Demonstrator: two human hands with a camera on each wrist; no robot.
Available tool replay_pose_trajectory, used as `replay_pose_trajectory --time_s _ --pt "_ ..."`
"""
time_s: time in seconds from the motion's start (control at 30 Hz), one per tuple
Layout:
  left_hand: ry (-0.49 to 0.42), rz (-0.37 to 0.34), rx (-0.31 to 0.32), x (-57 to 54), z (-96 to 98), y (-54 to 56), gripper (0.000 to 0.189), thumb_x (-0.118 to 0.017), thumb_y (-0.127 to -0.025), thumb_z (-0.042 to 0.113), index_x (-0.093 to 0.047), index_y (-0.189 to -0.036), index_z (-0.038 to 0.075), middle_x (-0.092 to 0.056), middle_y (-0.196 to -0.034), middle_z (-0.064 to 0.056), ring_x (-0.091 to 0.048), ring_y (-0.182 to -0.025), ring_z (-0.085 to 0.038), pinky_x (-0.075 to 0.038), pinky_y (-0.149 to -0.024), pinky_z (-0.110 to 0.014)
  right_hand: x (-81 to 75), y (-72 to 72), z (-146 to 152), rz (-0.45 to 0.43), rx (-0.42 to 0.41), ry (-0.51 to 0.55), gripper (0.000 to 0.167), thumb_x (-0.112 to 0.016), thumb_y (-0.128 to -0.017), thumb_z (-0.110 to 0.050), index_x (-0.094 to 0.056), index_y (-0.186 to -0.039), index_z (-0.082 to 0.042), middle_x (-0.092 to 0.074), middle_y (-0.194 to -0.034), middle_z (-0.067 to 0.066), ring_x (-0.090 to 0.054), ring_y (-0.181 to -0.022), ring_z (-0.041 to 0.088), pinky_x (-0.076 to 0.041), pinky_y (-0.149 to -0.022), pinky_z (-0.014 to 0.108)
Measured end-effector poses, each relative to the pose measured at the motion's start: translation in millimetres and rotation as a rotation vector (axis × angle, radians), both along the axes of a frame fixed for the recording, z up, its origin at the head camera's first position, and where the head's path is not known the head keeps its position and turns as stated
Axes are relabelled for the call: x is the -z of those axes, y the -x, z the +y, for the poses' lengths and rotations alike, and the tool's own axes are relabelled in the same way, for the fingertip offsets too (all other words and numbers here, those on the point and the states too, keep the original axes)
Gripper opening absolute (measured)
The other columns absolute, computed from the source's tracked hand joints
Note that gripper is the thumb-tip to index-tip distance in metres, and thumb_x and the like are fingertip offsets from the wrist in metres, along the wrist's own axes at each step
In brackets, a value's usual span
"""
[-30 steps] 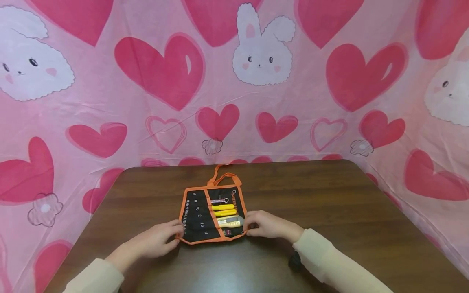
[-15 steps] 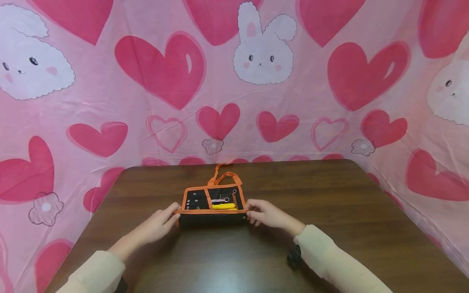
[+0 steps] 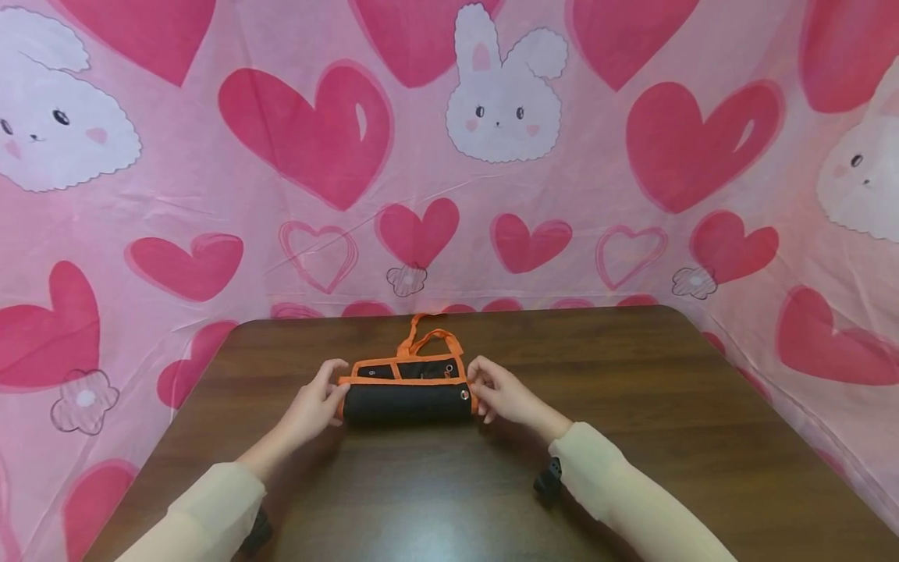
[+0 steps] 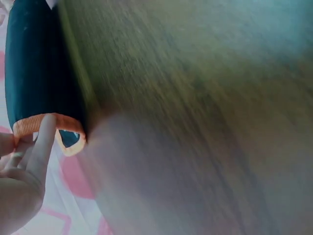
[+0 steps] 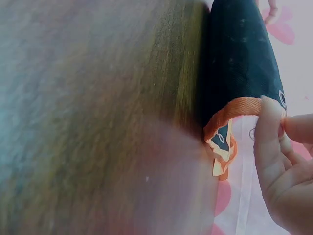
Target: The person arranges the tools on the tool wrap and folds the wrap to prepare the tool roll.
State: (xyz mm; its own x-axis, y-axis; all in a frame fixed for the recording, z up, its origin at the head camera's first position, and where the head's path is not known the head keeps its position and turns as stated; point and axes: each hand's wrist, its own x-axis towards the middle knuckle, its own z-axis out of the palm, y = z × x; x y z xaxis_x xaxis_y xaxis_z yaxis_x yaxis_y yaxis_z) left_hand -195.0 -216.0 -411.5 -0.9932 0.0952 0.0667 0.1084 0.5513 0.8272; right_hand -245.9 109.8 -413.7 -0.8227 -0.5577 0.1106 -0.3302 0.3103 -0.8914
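A black tool roll [image 3: 407, 403] with orange trim lies partly rolled up on the table, its near part turned over toward the back. At its left end my left hand [image 3: 309, 407] pinches the orange edging. My right hand [image 3: 511, 396] pinches the right end, close to a metal eyelet [image 3: 464, 395]. In the left wrist view, fingers [image 4: 45, 142] press against the roll's orange rim. The right wrist view shows the roll's open end [image 5: 221, 139], with folded layers inside. Only a narrow far strip of the pockets [image 3: 424, 368] still shows; the yellow-handled tools are hidden.
An orange tie strap [image 3: 435, 337] lies loose behind the roll toward the table's back edge. The brown wooden table [image 3: 597, 367] extends on both sides. Behind it hangs a pink cloth [image 3: 449, 179] with hearts and rabbits.
The tool roll has gone from lying flat to folded over from its near edge, covering the yellow tools and most pockets. Both hands have moved toward the back with that edge.
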Motion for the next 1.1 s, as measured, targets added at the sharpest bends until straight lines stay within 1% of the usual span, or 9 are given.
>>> replay_pose_trajectory --time_s 0.1,0.27,0.33,0.43,0.63,0.73,0.9,1.03,1.1 --pt "0.001 -0.002 -0.033 1.2 1.5 1.5 0.030 -0.052 -0.094 0.007 -0.039 -0.122 0.010 -0.062 -0.095 -0.020 -0.062 -0.070 -0.024 -0.055 -0.056 -0.033 0.1 3.6 -3 0.043 0.032 -0.037 0.006 -0.051 -0.093 0.001 -0.052 -0.097 -0.003 -0.050 -0.065 0.009 -0.049 -0.048 0.017 -0.050 -0.042 0.036" --pt "-0.028 -0.012 -0.055 1.5 -0.2 2.0 0.015 -0.056 -0.093 0.012 -0.049 -0.104 0.006 -0.060 -0.089 -0.015 -0.061 -0.067 -0.022 -0.055 -0.057 -0.033 -1.9 8.0 -6 0.046 0.097 -0.087 0.009 -0.054 -0.092 -0.004 -0.058 -0.101 -0.003 -0.053 -0.076 0.005 -0.050 -0.061 0.018 -0.048 -0.054 0.030" --pt "-0.030 -0.031 -0.039 1.1 -2.0 1.1 0.021 -0.061 -0.090 0.016 -0.051 -0.104 0.003 -0.058 -0.088 -0.013 -0.061 -0.068 -0.022 -0.055 -0.060 -0.033 -2.1 9.2 -7 0.032 0.087 -0.104 0.014 -0.058 -0.090 -0.005 -0.058 -0.104 -0.003 -0.054 -0.080 0.005 -0.052 -0.067 0.019 -0.048 -0.059 0.029" --pt "0.040 -0.036 0.008 0.5 -5.1 -0.3 0.036 -0.069 -0.084 0.018 -0.051 -0.110 0.000 -0.056 -0.088 -0.011 -0.061 -0.076 -0.023 -0.054 -0.066 -0.034 -1.4 10.7 -7 0.047 0.041 -0.144 0.026 -0.063 -0.084 -0.002 -0.054 -0.108 0.000 -0.054 -0.084 0.006 -0.052 -0.073 0.020 -0.047 -0.064 0.030" --pt "0.173 -0.009 0.123 2.4 -10.4 -0.8 0.047 -0.068 -0.079 -0.002 -0.046 -0.121 -0.002 -0.057 -0.100 -0.009 -0.058 -0.089 -0.023 -0.048 -0.079 -0.042 1.5 12.8 -8 0.085 -0.011 -0.220 0.034 -0.061 -0.080 0.006 -0.051 -0.113 0.002 -0.053 -0.090 0.006 -0.050 -0.077 0.017 -0.046 -0.067 0.030" --pt "0.211 0.021 0.139 3.3 -11.7 0.0 0.042 -0.065 -0.081 -0.004 -0.049 -0.119 -0.004 -0.058 -0.095 -0.008 -0.058 -0.086 -0.022 -0.049 -0.077 -0.042 1.7 13.1 -8 0.084 -0.001 -0.229 0.029 -0.060 -0.084 0.005 -0.054 -0.112 0.003 -0.055 -0.084 0.004 -0.052 -0.072 0.016 -0.046 -0.064 0.028" --pt "0.297 0.068 0.110 3.0 -13.0 3.0 0.027 -0.065 -0.084 0.004 -0.061 -0.110 -0.002 -0.060 -0.088 -0.005 -0.056 -0.079 -0.020 -0.049 -0.073 -0.039 0.6 13.2 -8 0.102 0.029 -0.263 0.024 -0.058 -0.089 -0.002 -0.058 -0.112 0.003 -0.058 -0.073 0.001 -0.053 -0.065 0.015 -0.045 -0.061 0.029" --pt "0.338 0.121 0.111 2.1 -13.3 6.3 0.009 -0.064 -0.086 0.007 -0.065 -0.094 0.003 -0.057 -0.083 -0.004 -0.050 -0.074 -0.019 -0.045 -0.067 -0.036 1.4 13.8 -9 0.156 0.077 -0.308 0.020 -0.058 -0.090 -0.008 -0.063 -0.107 0.002 -0.056 -0.077 0.000 -0.051 -0.070 0.016 -0.045 -0.066 0.031" --pt "0.302 0.107 0.124 1.1 -13.2 7.5 0.005 -0.061 -0.088 0.007 -0.062 -0.091 0.004 -0.055 -0.080 -0.004 -0.050 -0.072 -0.019 -0.045 -0.065 -0.035 2.3 15.1 -10 0.162 0.100 -0.314 0.018 -0.058 -0.091 -0.009 -0.064 -0.105 0.001 -0.054 -0.080 0.002 -0.049 -0.072 0.016 -0.045 -0.067 0.031"
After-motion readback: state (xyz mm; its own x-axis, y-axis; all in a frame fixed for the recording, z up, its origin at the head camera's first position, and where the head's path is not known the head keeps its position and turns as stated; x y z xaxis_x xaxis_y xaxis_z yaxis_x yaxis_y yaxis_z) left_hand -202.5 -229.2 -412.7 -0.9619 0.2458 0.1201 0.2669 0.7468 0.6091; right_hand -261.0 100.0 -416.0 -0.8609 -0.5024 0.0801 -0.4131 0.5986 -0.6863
